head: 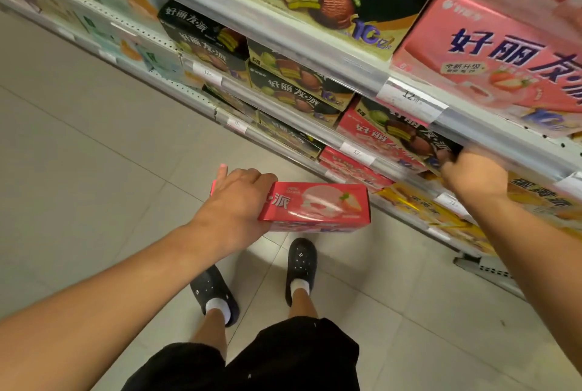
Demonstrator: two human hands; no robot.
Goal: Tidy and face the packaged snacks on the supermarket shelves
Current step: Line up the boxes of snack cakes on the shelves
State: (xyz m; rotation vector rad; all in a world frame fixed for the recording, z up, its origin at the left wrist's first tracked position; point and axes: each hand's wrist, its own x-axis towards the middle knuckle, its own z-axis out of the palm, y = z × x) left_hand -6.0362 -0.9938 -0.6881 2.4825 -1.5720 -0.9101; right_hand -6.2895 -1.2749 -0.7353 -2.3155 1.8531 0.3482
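While your left hand (234, 201) grips the red strawberry box (318, 206) at one end, out in front of the shelves, your right hand (472, 175) reaches to the dark matcha box (406, 130) on the shelf (371, 157); its fingers are blurred, so I cannot tell the grip.

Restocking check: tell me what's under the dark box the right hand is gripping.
The dark box grasped by the right hand lies on a red strawberry box. Anything deeper on the shelf is hidden.

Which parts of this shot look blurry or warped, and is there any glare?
Head view: right hand smeared by motion blur at the dark pie box; left hand and its red strawberry pie box fairly sharp; wide-angle lens tilts the shelf rails; soft glare on the clear price strip.
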